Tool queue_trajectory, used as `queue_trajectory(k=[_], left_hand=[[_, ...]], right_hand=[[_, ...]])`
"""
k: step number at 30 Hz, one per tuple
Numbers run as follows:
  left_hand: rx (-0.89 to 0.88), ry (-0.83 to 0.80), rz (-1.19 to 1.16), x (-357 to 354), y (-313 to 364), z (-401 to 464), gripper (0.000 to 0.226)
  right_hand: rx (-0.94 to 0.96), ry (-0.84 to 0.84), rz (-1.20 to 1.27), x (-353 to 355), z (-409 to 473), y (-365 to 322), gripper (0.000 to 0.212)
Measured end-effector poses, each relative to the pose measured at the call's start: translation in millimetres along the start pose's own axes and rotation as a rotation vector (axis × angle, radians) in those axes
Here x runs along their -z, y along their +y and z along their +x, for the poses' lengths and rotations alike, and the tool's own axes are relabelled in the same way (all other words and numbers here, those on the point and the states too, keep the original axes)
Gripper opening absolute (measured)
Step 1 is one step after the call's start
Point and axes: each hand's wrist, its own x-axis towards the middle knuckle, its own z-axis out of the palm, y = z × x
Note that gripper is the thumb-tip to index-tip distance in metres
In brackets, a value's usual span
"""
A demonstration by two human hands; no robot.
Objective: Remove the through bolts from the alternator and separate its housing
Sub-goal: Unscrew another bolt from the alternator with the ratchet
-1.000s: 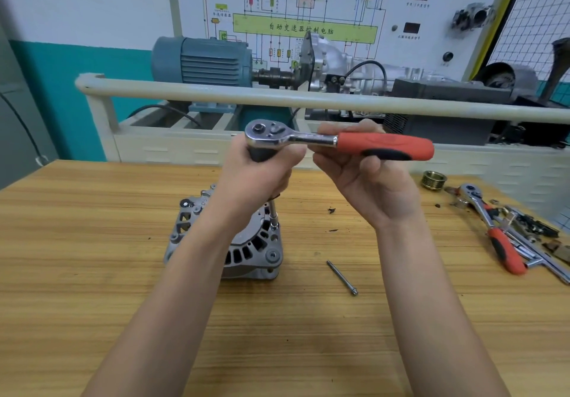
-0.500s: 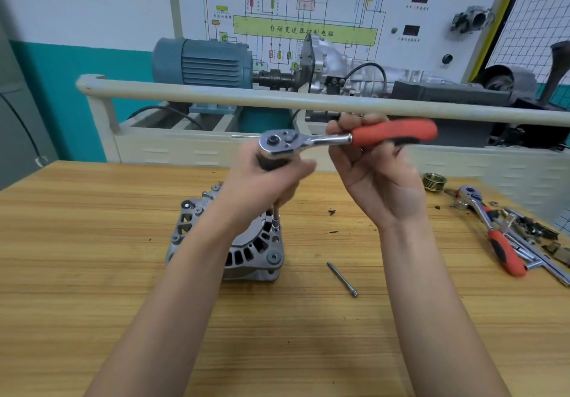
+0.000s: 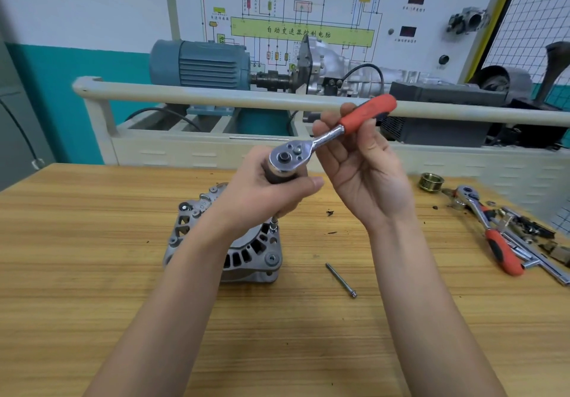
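Just right of the alternator (image 3: 225,242) on the bench lies one freed through bolt (image 3: 340,280). Above the alternator the left hand (image 3: 271,193) grips the ratchet (image 3: 333,133) below its head, and the right hand (image 3: 364,162) curls around the red handle — if the socket tilts off the raised bolt (image 3: 273,225), it may slip and round the head.

Bare table (image 3: 92,273) stretches left of the alternator (image 3: 246,254) and across the whole near edge. A loose bolt (image 3: 340,280) lies just right of the alternator. A second ratchet and scattered parts (image 3: 505,236) crowd the far right edge. Behind, a cream rail (image 3: 197,95) walls off the table's back edge.
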Motion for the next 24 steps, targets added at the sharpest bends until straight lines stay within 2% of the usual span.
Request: queue_trajectory(k=[2, 6, 9, 11, 14, 18, 22, 24], left_hand=[[0.014, 0.082, -0.034, -2, 0, 2, 0.034], [0.069, 0.225, -0.055, -3, -1, 4, 0.035], [0.067, 0.089, 0.062, 3, 0, 1, 0.034], [0.052, -0.03, 0.146, 3, 3, -1, 0.031], [0.055, -0.111, 0.131, 0, 4, -2, 0.028], [0.051, -0.009, 0.06, 0, 2, 0, 0.033], [0.075, 0.204, -0.07, 0, -2, 4, 0.035], [0.074, 0.2, -0.042, 0, -3, 5, 0.036]], right_hand=[[0.016, -0.065, -0.028, 3, -2, -5, 0.025], [0.036, -0.178, -0.238, 10, -5, -11, 0.026], [0.018, -0.176, -0.18, 10, -4, -11, 0.026], [0.021, -0.106, -0.135, 9, -3, -9, 0.026], [0.024, -0.025, -0.099, 7, -1, -4, 0.028], [0.028, -0.053, -0.09, 4, -3, -4, 0.024], [0.104, -0.183, -0.332, 7, -7, -14, 0.025], [0.104, -0.195, -0.372, 8, -8, -16, 0.028]])
